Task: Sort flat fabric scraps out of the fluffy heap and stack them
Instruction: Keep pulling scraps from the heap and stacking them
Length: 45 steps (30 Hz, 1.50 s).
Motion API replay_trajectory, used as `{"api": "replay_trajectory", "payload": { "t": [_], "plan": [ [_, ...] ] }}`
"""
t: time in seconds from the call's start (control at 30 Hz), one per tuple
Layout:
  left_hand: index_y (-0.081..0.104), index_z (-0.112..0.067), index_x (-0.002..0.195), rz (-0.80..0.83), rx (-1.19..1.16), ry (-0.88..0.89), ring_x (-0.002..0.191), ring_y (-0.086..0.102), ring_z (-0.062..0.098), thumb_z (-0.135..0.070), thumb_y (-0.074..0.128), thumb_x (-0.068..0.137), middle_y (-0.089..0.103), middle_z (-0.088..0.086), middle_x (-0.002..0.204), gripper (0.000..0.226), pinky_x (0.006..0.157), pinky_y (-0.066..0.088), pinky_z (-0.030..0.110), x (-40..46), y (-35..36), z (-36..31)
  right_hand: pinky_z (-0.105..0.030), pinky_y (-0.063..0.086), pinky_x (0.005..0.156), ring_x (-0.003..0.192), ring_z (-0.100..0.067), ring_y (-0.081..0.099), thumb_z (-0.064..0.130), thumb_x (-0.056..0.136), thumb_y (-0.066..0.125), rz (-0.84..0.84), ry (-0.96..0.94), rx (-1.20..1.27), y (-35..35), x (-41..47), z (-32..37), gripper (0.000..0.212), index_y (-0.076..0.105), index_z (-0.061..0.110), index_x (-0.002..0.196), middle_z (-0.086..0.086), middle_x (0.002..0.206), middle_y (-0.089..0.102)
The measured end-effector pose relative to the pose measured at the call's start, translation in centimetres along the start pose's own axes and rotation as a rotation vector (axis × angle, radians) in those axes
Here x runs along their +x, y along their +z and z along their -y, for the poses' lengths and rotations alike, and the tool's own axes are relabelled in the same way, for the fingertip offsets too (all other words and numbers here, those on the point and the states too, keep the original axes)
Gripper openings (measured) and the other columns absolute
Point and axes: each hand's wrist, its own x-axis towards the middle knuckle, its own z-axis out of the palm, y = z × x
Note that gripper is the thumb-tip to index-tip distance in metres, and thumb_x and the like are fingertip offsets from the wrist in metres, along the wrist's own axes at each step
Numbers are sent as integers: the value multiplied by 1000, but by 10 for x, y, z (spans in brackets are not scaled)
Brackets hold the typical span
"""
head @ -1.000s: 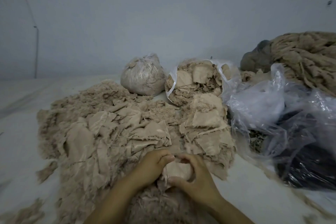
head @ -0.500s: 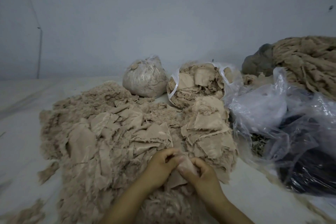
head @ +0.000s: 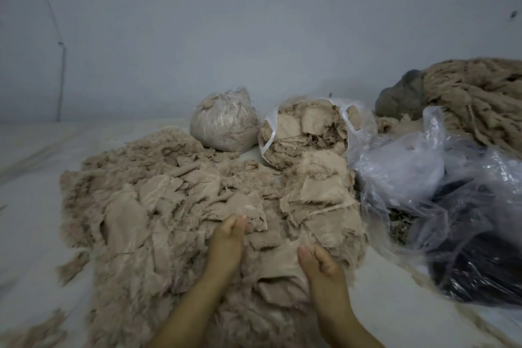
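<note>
I see a beige fluffy heap (head: 118, 206) spread over the floor, flat scraps lying on top. My left hand (head: 227, 240) pinches a scrap (head: 248, 209) mid-heap; my right hand (head: 320, 265) seems curled, its grip closed on another scrap (head: 278, 271), though blur hides the fingers. Two filled bags (head: 224, 121) stand behind, beside one stack (head: 319, 192).

two bare forearms come in from the bottom edge. the left hand (head: 227, 240) and the right hand (head: 320, 263) have no gloves, no rings and no watch. no sleeve shows on either arm; the nails look short.
</note>
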Motion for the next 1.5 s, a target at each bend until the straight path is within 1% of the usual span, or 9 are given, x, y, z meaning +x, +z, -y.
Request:
{"api": "replay_trajectory", "payload": {
  "t": [0.13,0.33,0.5,0.67,0.93,1.17,1.27,1.37,1.5],
  "plan": [
    [55,-29,74,315,320,157,65,51,-4,-31,44,98,57,-18,69,27,61,38,10,-15,13,13,-32,36,64,65,-18,42,21,95,56,-47,-5,44,1,5,-5,35,45,0,68,-9,66,45],
    [35,-22,65,130,394,185,59,39,13,-22,39,101,39,-6,60,35,60,31,30,1,7,22,-17,32,46,50,-3,37,31,90,60,-165,-12,29,-9,-1,-2,40,44,22,54,7,54,39],
    [39,-24,67,343,394,240,59,38,5,-27,42,99,41,-10,64,33,57,33,22,-5,13,13,-28,40,96,108,-3,47,40,73,78,115,30,-462,-7,3,0,11,68,38,67,9,114,51],
    [41,-22,68,403,271,216,58,38,2,-29,42,99,40,-10,63,31,58,35,20,-5,7,10,-17,39,59,56,-3,50,11,85,69,251,16,-213,3,7,2,24,58,16,65,9,57,58],
    [48,-22,70,433,224,193,59,45,3,-36,47,96,48,-11,63,29,58,38,17,-4,-2,9,-16,41,65,67,2,54,17,91,63,506,20,-378,9,8,2,9,66,24,87,16,72,63],
    [54,-38,52,463,409,230,58,47,-5,-21,58,92,53,-21,56,44,60,36,17,-2,-20,17,-14,31,48,49,-1,36,13,94,58,148,24,-312,1,11,-1,47,48,25,49,15,46,41],
    [56,-37,50,315,387,200,56,48,-6,-17,56,94,54,-22,54,48,56,32,10,-6,-12,17,-17,44,55,56,-3,56,15,94,57,107,70,-170,5,2,-1,35,68,20,61,4,58,65],
    [56,-24,65,140,528,181,68,57,13,-21,50,97,58,-9,68,33,56,29,17,-2,-10,16,-35,47,69,71,-22,60,20,94,58,4,80,-23,3,0,0,30,66,-5,80,-28,82,67],
    [59,-24,119,179,656,329,114,50,8,-33,42,99,55,-11,117,28,91,34,17,-7,-17,7,-27,51,58,65,-20,66,24,92,55,-19,150,173,-6,2,7,33,73,3,74,-24,72,68]
  ]
}}
